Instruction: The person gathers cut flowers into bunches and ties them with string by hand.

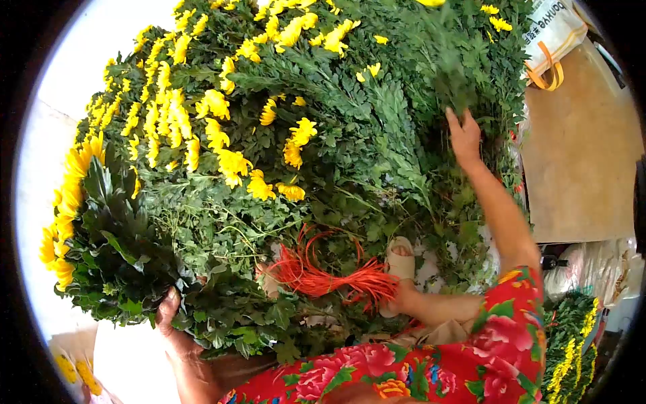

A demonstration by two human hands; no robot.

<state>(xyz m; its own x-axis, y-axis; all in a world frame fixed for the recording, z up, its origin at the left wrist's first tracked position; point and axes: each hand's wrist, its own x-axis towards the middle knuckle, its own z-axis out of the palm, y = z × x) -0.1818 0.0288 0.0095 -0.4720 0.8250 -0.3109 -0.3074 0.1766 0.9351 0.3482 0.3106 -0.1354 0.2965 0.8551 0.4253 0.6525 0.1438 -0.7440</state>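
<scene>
My left hand (171, 315) is closed around the stems of a leafy bunch of yellow chrysanthemums (121, 249), its flower heads lined up at the far left. My right hand (464, 138) is at the right side of the large heap of chrysanthemums (377, 114). A blurred chrysanthemum stem (452, 71) runs upward from between its thumb and fingers, with a yellow head at the top edge. Leaves hide where the stem passes through the grip.
A bundle of red plastic ties (330, 273) lies near my feet, beside a beige sandal (402, 259). Brown board (579, 148) and a white bag with orange handles (555, 34) are on the right. More yellow flowers (572, 357) stand at the lower right.
</scene>
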